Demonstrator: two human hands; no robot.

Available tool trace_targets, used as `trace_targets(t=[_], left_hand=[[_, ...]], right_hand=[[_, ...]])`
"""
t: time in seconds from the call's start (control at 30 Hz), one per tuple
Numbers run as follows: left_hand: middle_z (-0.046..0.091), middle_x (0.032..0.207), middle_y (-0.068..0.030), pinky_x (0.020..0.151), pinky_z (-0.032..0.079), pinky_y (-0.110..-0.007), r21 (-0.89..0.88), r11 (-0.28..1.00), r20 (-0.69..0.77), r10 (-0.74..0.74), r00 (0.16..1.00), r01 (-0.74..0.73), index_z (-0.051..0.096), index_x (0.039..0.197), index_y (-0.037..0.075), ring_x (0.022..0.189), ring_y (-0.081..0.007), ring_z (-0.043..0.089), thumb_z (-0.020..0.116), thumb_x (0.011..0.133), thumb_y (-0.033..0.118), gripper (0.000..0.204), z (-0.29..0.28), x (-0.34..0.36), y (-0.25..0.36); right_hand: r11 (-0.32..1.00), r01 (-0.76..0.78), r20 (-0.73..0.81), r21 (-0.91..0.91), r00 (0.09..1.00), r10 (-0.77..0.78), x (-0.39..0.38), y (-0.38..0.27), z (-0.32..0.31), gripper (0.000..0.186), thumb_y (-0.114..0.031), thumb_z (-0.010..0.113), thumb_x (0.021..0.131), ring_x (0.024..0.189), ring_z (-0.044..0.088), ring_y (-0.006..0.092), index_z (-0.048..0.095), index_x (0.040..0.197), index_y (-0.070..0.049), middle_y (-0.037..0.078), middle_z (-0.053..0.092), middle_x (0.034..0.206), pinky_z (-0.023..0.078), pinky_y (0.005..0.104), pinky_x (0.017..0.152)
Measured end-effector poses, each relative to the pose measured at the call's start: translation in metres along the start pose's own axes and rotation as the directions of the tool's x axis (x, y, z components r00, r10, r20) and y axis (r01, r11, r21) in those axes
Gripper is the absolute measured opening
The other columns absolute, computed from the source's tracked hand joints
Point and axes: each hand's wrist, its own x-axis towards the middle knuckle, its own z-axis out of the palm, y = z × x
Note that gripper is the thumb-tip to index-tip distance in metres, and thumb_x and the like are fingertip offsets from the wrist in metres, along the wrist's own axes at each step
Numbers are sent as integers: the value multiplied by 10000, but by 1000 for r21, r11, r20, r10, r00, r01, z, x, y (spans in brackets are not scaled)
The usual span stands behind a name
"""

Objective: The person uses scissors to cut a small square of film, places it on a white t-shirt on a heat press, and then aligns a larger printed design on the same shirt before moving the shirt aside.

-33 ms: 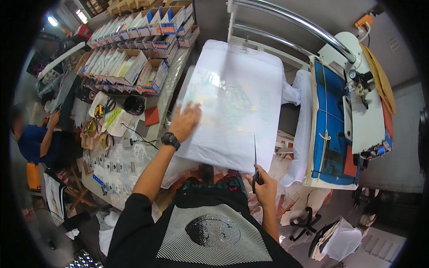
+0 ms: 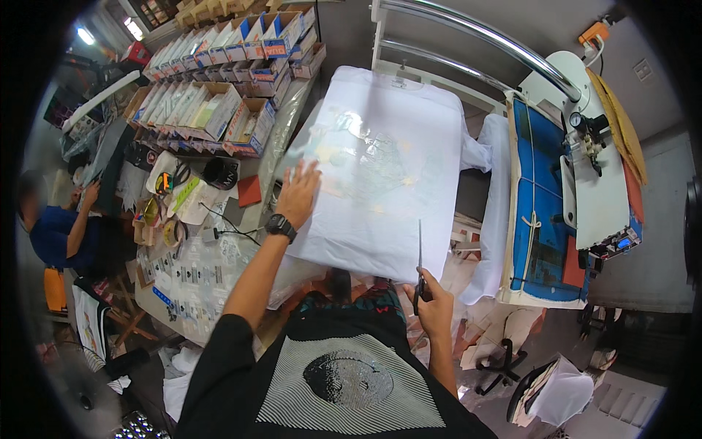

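A white T-shirt lies spread flat in front of me. On it rests a clear, shiny film with a faint pale print, its left part reaching over the shirt's left edge. My left hand, a black watch on the wrist, lies with fingers stretched and slightly apart at the film's lower left; whether it presses film or cloth is hard to tell. In my right hand is a pair of scissors, gripped by the dark handles, blades closed and pointing away from me over the shirt's near right corner.
To the right stands a heat press beside a blue panel tied with cord. Chrome rails cross behind the shirt. Boxes of packets fill the left table, with tape rolls and a black mug. A co-worker is at far left.
My left hand has slid a little left, and its blur is gone. The film's left part now shows farther out over the shirt's edge. The right hand with the scissors has barely moved.
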Motion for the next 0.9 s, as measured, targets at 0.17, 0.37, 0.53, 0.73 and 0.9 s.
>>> trace_targets(t=[0.17, 0.37, 0.53, 0.73, 0.9], left_hand=[[475, 1408, -164, 1116, 282, -512, -423, 906, 50, -8, 999, 28, 547, 1292, 60, 1315, -340, 422, 511, 944, 292, 420, -11, 8, 100], [491, 1401, -168, 1141, 242, -516, -449, 894, 149, 70, 986, 5, 581, 1195, 49, 1327, -345, 424, 546, 942, 324, 376, -11, -7, 72], [511, 1369, -201, 1116, 301, -482, -769, 627, 43, -145, 988, 126, 557, 1215, 20, 1314, -334, 456, 541, 956, 320, 396, -53, -37, 116], [591, 880, 30, 625, 388, -169, -826, -393, 450, -28, 893, 404, 359, 1460, 20, 751, -14, 492, 648, 903, 449, 760, -132, -78, 200], [621, 947, 5, 585, 392, -167, -771, -250, 629, -156, 762, 585, 470, 1375, -5, 736, 3, 518, 678, 891, 152, 549, -141, -76, 196]], right_hand=[[977, -63, -61, 202, 995, 76, -6, -5, 2, 532, -159, 790, 819, 553, 542, 63, 576, 1288, -30, 23, 589, 639, 422, 223, 506], [997, -48, -7, 56, 999, 49, -13, 11, -5, 528, -152, 784, 826, 530, 532, 66, 558, 1287, -29, 22, 591, 632, 417, 221, 487], [935, -65, -49, 349, 995, 87, -18, -5, 12, 601, -140, 774, 829, 531, 541, 70, 489, 1351, -55, 38, 635, 670, 418, 223, 484], [789, 465, -1, 403, 862, -507, 9, -26, 50, 506, -97, 726, 825, 647, 604, 96, 596, 1314, -89, 138, 689, 854, 493, 268, 575], [878, 182, 308, 442, 889, -339, 17, -26, 44, 531, -88, 684, 853, 686, 618, 128, 555, 1367, -119, 156, 691, 890, 507, 280, 639]])
